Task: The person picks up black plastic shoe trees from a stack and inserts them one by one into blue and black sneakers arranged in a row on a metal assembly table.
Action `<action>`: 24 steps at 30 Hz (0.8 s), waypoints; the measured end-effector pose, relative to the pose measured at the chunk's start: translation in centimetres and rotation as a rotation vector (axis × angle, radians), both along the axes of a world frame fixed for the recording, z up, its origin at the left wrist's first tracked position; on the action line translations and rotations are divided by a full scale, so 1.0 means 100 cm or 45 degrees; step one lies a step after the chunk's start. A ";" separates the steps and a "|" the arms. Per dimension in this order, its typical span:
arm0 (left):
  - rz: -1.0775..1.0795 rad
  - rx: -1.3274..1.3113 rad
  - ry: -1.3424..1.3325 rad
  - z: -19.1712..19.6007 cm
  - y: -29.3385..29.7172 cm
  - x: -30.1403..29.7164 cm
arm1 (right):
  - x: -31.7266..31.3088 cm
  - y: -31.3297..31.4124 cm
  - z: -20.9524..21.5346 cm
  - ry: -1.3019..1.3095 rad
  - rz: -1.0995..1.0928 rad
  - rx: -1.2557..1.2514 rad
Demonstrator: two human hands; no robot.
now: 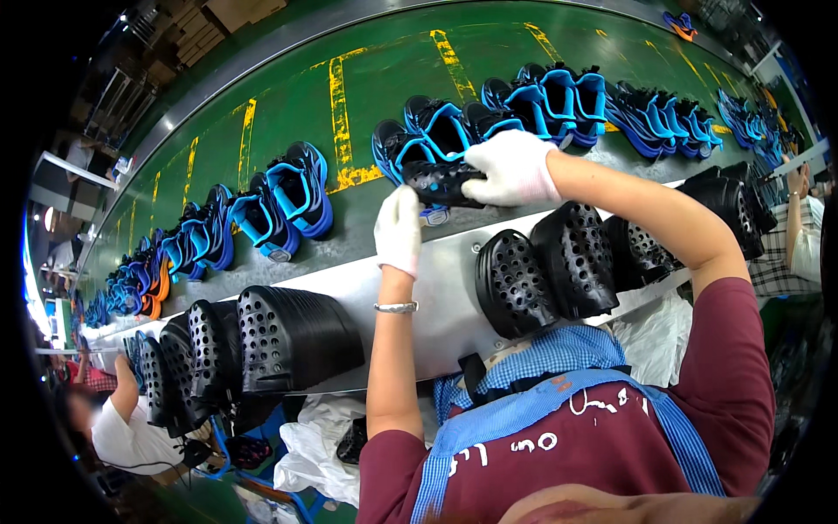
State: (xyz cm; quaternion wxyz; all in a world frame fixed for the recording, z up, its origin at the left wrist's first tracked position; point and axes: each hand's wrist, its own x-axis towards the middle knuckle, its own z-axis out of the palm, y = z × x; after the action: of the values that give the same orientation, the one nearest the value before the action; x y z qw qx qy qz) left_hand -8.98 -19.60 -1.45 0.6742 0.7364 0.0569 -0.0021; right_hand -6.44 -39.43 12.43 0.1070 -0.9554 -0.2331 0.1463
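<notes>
Maybe to keep it steady, the right hand (517, 170) pinches a black holey piece (443, 184) in the frame's upper middle, while the left hand's (400, 231) fingers, at its left end, are hard to tell.

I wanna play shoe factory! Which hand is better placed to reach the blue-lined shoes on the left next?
Probably the left hand: it's nearer those shoes, while the right hand grips the black holed piece.

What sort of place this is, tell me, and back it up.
Probably a shoe factory's production line: long rows of matching black-and-blue shoes, groups of perforated black shoe-shaped pieces on a metal ledge, and a co-worker farther along at left.
</notes>
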 end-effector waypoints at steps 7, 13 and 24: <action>-0.201 0.686 -0.485 -0.013 -0.009 0.013 | 0.073 0.030 -0.005 0.209 0.095 -0.194; -0.155 1.038 -0.389 -0.041 0.002 0.027 | 0.066 0.088 -0.031 -0.075 0.096 -0.356; -0.186 0.754 -0.376 -0.024 0.025 0.020 | 0.089 0.134 -0.115 -0.212 -0.044 -0.412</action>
State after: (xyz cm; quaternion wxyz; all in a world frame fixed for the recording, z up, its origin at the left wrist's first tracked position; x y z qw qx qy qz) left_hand -6.98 -17.11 -3.84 0.4300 0.8948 -0.0961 0.0728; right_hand 2.49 -26.08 0.88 -0.0651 -0.9728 -0.1981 0.1006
